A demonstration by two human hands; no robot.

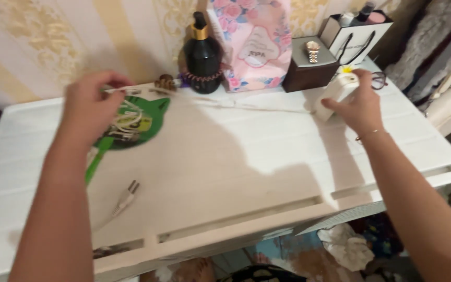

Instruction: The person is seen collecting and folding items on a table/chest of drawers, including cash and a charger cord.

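A person's left hand (pixel 91 107) pinches one end of a thin white cord (pixel 236 104) near the white table's (pixel 225 167) back-left corner, fingers closed on it, while the right hand (pixel 358 107) clamps a white charger block (pixel 337 93) toward the back-right. The cord runs taut, just above the tabletop, parallel to the rear edge. Keeping even tension should stop it snagging on the green cat-shaped fan (pixel 131 125). A loose white plug (pixel 126 196) lies toward the front-left.

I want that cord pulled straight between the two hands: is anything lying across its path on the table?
Nothing visible blocks it. The white cord runs free over bare table from the left hand to the right hand; the black bottle stands behind it.
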